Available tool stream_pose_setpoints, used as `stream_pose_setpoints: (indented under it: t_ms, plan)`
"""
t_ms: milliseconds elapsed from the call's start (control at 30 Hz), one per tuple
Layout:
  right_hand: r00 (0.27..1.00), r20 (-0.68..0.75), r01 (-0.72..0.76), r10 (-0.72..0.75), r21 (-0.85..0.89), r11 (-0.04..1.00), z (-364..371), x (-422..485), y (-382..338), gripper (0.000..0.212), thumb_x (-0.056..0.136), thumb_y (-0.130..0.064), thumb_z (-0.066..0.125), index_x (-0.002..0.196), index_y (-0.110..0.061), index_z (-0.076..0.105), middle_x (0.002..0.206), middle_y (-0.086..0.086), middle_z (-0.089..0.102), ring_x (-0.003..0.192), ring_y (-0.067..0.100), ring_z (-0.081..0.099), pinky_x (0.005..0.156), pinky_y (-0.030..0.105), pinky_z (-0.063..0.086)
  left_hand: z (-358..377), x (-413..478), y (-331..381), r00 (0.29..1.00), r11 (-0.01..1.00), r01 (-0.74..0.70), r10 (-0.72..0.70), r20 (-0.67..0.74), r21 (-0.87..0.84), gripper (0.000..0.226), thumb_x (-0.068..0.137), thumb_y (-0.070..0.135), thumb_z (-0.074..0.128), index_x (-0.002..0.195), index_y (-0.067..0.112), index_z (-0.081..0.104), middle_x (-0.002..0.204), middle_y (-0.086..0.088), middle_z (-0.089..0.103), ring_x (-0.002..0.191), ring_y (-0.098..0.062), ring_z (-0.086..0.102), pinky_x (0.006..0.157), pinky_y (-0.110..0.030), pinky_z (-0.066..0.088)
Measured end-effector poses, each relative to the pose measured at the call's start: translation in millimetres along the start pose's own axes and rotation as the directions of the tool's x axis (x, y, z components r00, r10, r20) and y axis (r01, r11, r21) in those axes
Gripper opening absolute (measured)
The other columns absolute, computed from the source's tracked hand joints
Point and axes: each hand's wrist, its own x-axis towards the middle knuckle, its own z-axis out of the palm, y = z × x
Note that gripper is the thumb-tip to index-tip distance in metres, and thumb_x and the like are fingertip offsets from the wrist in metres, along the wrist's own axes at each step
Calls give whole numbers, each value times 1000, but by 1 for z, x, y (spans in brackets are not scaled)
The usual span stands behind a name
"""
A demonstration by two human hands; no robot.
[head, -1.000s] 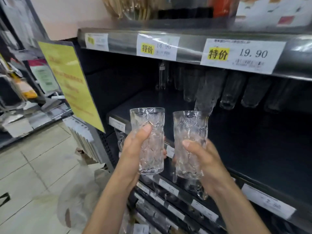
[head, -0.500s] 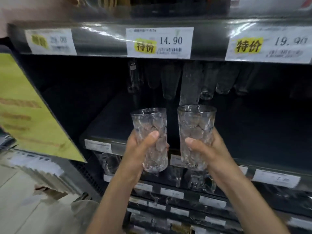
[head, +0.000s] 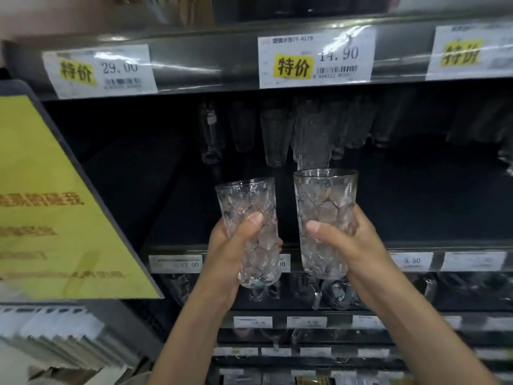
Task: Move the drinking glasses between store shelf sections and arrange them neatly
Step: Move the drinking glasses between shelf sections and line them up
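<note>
I hold two clear faceted drinking glasses upright in front of a dark store shelf. My left hand [head: 236,251] grips the left glass [head: 247,201] around its lower half. My right hand [head: 349,243] grips the right glass [head: 323,198], which stands slightly higher. The two glasses are apart, side by side, level with the front edge of the dark shelf [head: 177,218]. At the back of that shelf stand several tall clear glasses [head: 274,134], dim and partly hidden by the shelf above.
The shelf above carries price tags reading 29.00 [head: 100,70] and 14.90 [head: 316,59]. A yellow sign [head: 55,204] juts out at the left. Lower shelves hold more glassware [head: 333,293] behind small price labels. The left part of the dark shelf is bare.
The view has swung left and closer to the shelf. Both hands have lifted the glasses toward the dark shelf's opening, the right one slightly higher.
</note>
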Motion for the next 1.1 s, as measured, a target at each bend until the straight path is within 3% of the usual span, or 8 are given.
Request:
stream_pose_setpoints:
  t_ms: [300,433,567,667,767,800,967,1100]
  plan:
    - [990,-144,-5,6,6,1000,-26,-19,-2,66,61,-42,83,121,-28,59,113,-8,73,106,11,69,102,43,48,41,1,-2,993,1000,-25,23,114,17,72,67,64,72,125,22,62,116,-6,73,112,-28,67,102,-55,47]
    - [978,-209,11,-9,10,1000,-67,-22,-12,68,59,-45,86,120,-32,60,113,-11,73,107,10,69,103,44,48,78,7,-1,988,993,-65,51,143,98,110,57,93,58,139,21,51,133,-11,63,125,-22,59,111,-49,40]
    - [964,-268,-14,1,-47,999,-113,-10,-21,124,40,-69,89,146,-30,41,145,-5,53,130,17,53,111,51,39,120,18,0,990,985,-51,28,140,165,140,46,104,43,152,14,29,153,-21,34,140,-30,40,118,-40,27]
    - [966,-257,-5,-11,-62,998,-144,-1,-26,132,37,-72,89,150,-30,34,149,-5,48,131,17,53,112,49,39,152,21,2,983,984,-62,32,180,164,131,48,101,46,156,32,20,161,7,29,145,-19,33,119,-41,28]
    - [969,-248,6,-21,-61,998,-168,5,-29,133,37,-70,89,151,-29,33,146,-7,52,129,14,54,112,46,39,178,25,-1,977,982,-107,74,201,158,105,65,83,47,153,31,25,131,32,47,115,21,42,103,-17,29]
    - [970,-243,3,-15,-49,999,-176,7,-29,134,38,-69,89,152,-29,31,145,-8,52,130,14,53,112,46,40,185,27,-3,977,981,-110,76,200,163,99,68,80,47,152,32,27,122,37,47,109,25,42,102,-16,29]
    - [975,-221,-27,17,-45,999,-210,17,-26,131,41,-69,89,151,-32,30,148,-4,50,131,23,54,104,52,48,216,33,-12,989,979,-54,26,146,196,104,68,85,45,154,31,22,151,18,37,136,-1,34,118,-34,24]
    - [977,-210,-40,28,-53,998,-230,24,-22,133,37,-72,89,150,-32,32,150,-2,48,133,23,52,104,52,48,233,34,-19,992,974,-67,43,115,215,91,74,77,44,152,35,23,130,29,41,126,5,36,107,-24,28]
